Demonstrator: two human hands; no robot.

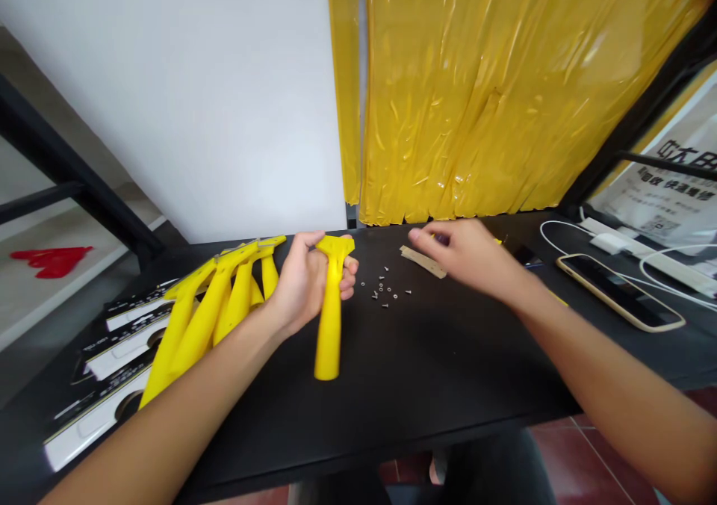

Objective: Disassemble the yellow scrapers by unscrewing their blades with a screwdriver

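In the middle of the view my left hand (305, 277) is closed around a yellow scraper (330, 311), its flared head up by the fingers and its round handle pointing toward me. My right hand (456, 247) is curled above a tan strip (424, 261). Something small and dark shows by its fingers, too hidden to name. Between the hands lie several small screws (408, 292) and nuts (395, 296). Left of my left hand, several more yellow scrapers (190, 326) lie side by side, heads away from me.
Black-and-white boxes (92, 430) lie under the scrapers on the black table (403, 385). A phone (619, 292), white cables and a power strip (632, 247) are at the right. A white panel and yellow plastic sheeting (476, 101) stand behind. Red pieces (53, 261) rest on a left shelf.
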